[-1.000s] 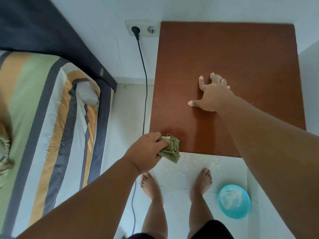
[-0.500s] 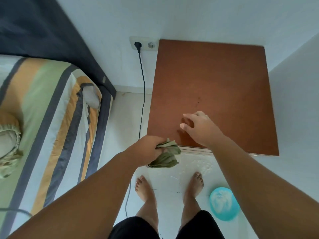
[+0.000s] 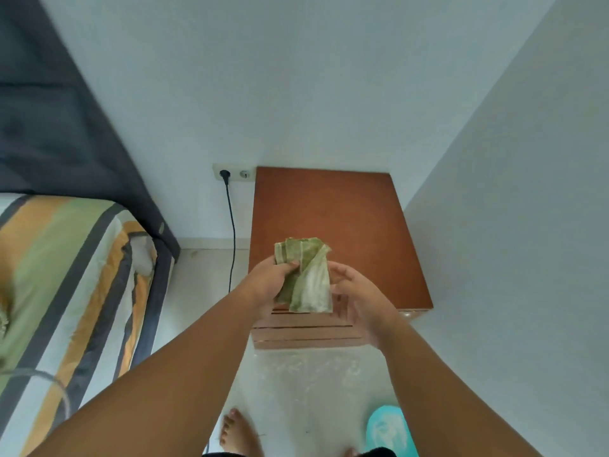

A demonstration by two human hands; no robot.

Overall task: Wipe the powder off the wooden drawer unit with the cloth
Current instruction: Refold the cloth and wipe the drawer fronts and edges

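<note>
Cloth [image 3: 304, 278], green and rumpled, hangs above the near edge of the wooden drawer unit [image 3: 333, 219], whose brown top looks bare of powder while white dust lies on the floor [image 3: 306, 374] in front. Refolding to a clean face before any last pass seems wise. The left hand [image 3: 268, 283] has its grip clamped on the cloth's left side; the right hand [image 3: 357, 296] cups its right edge, fingers loosely apart.
</note>
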